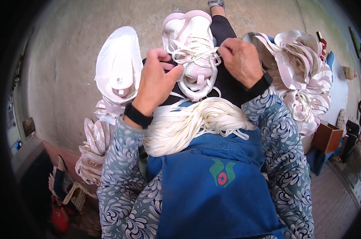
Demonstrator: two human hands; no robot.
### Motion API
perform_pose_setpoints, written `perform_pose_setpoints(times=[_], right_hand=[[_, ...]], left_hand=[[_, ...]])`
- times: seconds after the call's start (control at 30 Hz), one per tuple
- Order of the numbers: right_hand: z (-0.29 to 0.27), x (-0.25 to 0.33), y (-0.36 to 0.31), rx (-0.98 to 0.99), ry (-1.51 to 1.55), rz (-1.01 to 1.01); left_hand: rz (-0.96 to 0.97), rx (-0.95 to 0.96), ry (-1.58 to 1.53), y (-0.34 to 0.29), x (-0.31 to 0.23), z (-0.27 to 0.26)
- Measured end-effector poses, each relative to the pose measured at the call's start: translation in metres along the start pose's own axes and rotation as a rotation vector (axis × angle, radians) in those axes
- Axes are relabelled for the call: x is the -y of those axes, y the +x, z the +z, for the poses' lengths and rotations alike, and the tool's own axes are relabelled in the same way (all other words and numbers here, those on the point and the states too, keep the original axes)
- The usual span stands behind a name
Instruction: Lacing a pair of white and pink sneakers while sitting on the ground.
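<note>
A white and pale pink sneaker upper (200, 34) lies over my lap, its heel end toward me. Cream shoelaces (194, 53) run through its eyelets and cross in loops over the tongue. My left hand (158, 79) is at the left of the lacing, fingers curled at a lace loop; the exact grip is partly hidden. On the other side, my right hand (241, 59) pinches a lace between thumb and forefinger. A thick bundle of loose cream laces (196, 121) rests on my blue apron (212, 199), just below the upper.
Stacked white uppers (118, 65) stand at my left, with more uppers (93, 153) nearer me. A large pile of pink and white uppers (298, 67) is at my right, beside a brown wooden box (327, 137). A wicker basket (76, 195) sits at lower left.
</note>
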State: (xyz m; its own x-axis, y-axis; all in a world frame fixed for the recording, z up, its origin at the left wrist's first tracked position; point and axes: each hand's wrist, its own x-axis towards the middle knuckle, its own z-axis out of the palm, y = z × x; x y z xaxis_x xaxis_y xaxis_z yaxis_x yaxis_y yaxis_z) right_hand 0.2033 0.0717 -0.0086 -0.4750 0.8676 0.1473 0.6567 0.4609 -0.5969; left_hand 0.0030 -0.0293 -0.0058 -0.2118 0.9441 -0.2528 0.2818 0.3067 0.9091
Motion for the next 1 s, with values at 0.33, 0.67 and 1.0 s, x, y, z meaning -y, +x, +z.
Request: perform_pose_setpoints(times=[0.33, 0.67, 1.0], right_hand=[[0.009, -0.002, -0.018, 0.125, 0.2, 0.058], [-0.008, 0.019, -0.084, 0.232, 0.075, -0.137], [-0.038, 0.014, -0.133, 0.815, 0.42, -0.197]], left_hand=[[0.439, 0.184, 0.655, -0.04, -0.008, 0.042], [0.427, 0.271, 0.952, -0.028, -0.005, 0.066], [0.057, 0.336, 0.556, -0.04, -0.041, 0.03]])
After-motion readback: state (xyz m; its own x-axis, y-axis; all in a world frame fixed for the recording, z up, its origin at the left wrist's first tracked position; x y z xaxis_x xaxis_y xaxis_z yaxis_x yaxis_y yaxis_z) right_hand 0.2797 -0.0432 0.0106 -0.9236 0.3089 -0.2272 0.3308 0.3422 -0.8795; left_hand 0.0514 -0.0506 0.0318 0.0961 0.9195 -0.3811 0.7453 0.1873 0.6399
